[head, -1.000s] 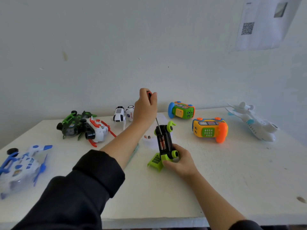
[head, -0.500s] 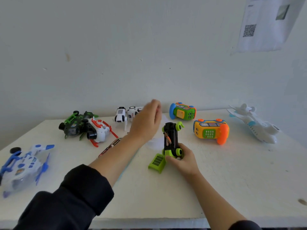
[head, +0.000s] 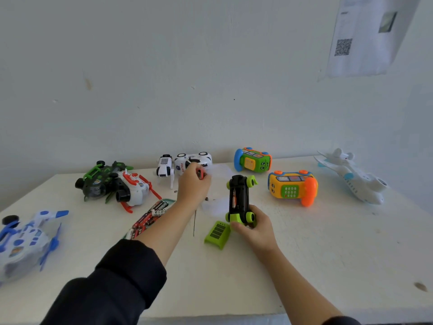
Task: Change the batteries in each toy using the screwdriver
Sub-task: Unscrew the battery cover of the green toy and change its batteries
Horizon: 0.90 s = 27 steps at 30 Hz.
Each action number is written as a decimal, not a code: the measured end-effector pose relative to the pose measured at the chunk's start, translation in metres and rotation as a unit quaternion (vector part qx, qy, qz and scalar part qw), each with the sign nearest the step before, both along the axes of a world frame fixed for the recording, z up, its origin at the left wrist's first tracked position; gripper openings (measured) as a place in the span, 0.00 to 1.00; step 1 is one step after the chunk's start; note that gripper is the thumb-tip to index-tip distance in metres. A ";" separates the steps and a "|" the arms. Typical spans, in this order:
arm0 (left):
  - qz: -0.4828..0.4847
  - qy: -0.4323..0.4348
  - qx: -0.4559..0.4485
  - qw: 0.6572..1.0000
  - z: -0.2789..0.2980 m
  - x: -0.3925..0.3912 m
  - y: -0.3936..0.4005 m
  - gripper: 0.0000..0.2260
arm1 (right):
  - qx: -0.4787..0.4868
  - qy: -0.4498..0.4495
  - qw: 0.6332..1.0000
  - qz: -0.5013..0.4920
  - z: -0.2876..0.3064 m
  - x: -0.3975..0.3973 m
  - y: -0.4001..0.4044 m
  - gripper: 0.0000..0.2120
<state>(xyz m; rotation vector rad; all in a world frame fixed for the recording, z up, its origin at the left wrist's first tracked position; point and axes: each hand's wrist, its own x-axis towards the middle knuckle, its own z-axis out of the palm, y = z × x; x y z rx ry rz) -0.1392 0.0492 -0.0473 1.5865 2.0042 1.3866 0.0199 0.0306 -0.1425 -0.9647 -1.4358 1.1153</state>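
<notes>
**Car belly-up, driver in hand**

Near us lies the green cover point(head: 218, 234). Our right hand point(head: 254, 227) grips the car point(head: 239, 199) (compartment showing a battery). Beyond, our left hand point(head: 193, 186) clutches the screwdriver point(head: 199, 172).

Toys: nine. Loose battery cover point(head: 218, 234): one. Tray of batteries point(head: 150, 218): one. Hands: two.

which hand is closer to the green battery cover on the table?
Right. The right hand sits just right of the green battery cover, holding the black toy car; the left hand is farther back-left.
</notes>
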 end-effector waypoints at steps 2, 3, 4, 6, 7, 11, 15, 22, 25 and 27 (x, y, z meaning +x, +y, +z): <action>0.000 0.014 -0.065 0.998 -0.008 -0.005 0.003 0.02 | -0.006 0.015 1.000 -0.003 0.001 0.001 0.001 0.21; -0.008 0.027 -0.089 0.996 -0.011 -0.005 0.002 0.02 | -0.007 0.017 1.000 -0.003 0.001 0.002 0.001 0.21; -0.010 0.048 -0.102 0.994 -0.014 -0.004 0.001 0.03 | -0.009 0.018 1.000 -0.004 0.002 0.002 0.000 0.20; -0.006 0.066 -0.109 0.992 -0.016 -0.005 0.003 0.08 | -0.012 0.027 1.000 -0.003 0.003 0.003 0.001 0.20; -0.004 0.050 -0.118 0.992 -0.013 -0.005 0.004 0.09 | -0.012 0.031 0.999 0.000 0.002 0.003 0.001 0.20; -0.027 -0.014 -0.142 0.989 0.013 -0.006 0.002 0.07 | 0.008 0.035 0.999 0.008 -0.001 0.002 0.002 0.21; -0.086 -0.176 -0.075 0.978 0.042 -0.005 -0.008 0.09 | 0.032 0.039 0.999 -0.002 -0.002 0.001 0.001 0.23; -0.047 -0.328 0.048 0.942 0.024 0.002 -0.019 0.09 | 0.009 0.081 0.996 -0.028 -0.001 0.001 -0.002 0.26; -0.031 -0.352 0.085 0.932 0.014 0.008 -0.024 0.08 | -0.002 0.083 0.996 -0.043 0.001 0.000 -0.002 0.24; -0.028 -0.357 0.112 0.927 0.008 0.010 -0.025 0.08 | -0.010 0.087 0.995 -0.049 0.001 0.000 -0.001 0.23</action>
